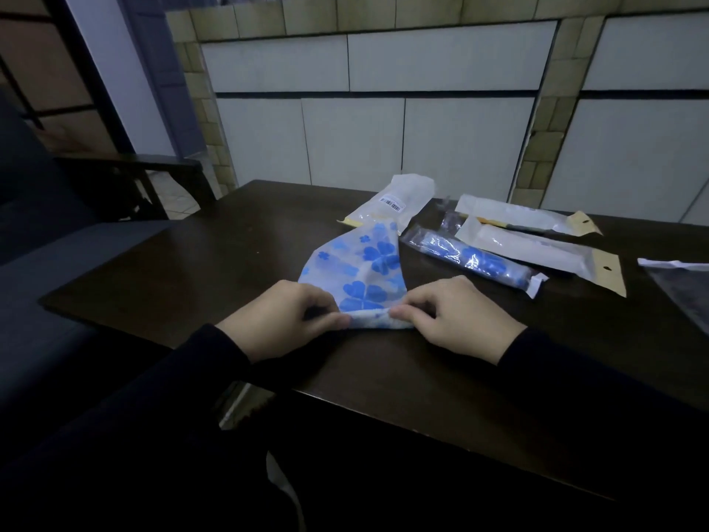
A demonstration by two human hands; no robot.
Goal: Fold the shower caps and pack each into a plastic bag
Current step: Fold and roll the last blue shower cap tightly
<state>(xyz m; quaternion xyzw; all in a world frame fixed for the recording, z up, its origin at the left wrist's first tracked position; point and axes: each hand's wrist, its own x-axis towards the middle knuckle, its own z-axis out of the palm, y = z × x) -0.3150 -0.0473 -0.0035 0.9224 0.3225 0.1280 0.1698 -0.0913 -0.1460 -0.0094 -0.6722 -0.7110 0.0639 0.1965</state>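
Observation:
A translucent shower cap (pixel 358 268) printed with blue clover flowers lies flat on the dark wooden table (pixel 215 263), narrowing toward the far end. Its near edge is rolled into a small tube. My left hand (pixel 286 318) pinches the left end of that roll and my right hand (pixel 458 314) pinches the right end, thumbs nearly meeting in the middle. To the right lies a clear bag (pixel 475 261) holding a rolled blue cap. Just beyond the cap's far tip rests a plastic bag (pixel 399 203) with a barcode label.
Two long white packets with tan hang tabs (pixel 537 247) (pixel 525 216) lie at the right rear. A clear bag's corner (pixel 679 280) shows at the right edge. A dark chair (pixel 126 178) stands left of the table; a tiled wall runs behind.

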